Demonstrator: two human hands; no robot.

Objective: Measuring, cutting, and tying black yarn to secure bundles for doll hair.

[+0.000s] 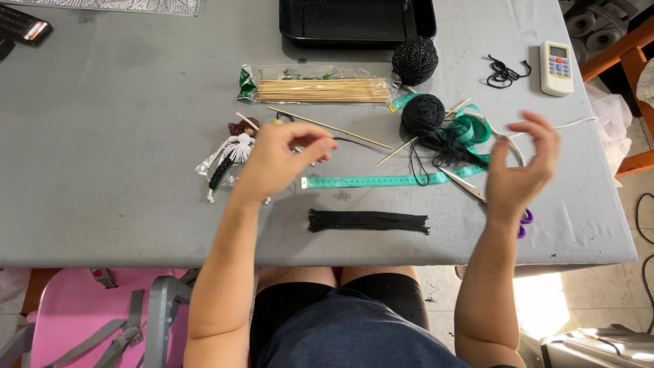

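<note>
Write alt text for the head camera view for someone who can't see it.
A person's left hand pinches black yarn above a grey table, right hand raised open; cut black strands, green tape measure, skewers lie nearby.

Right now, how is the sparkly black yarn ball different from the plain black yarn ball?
The sparkly black yarn ball glitters with pale flecks; the plain black yarn ball looks matte. The sparkly one sits farther away, beside the black tray; the plain one lies on the green tape measure with loose strands trailing. Both are round, black and similar in size.
</note>
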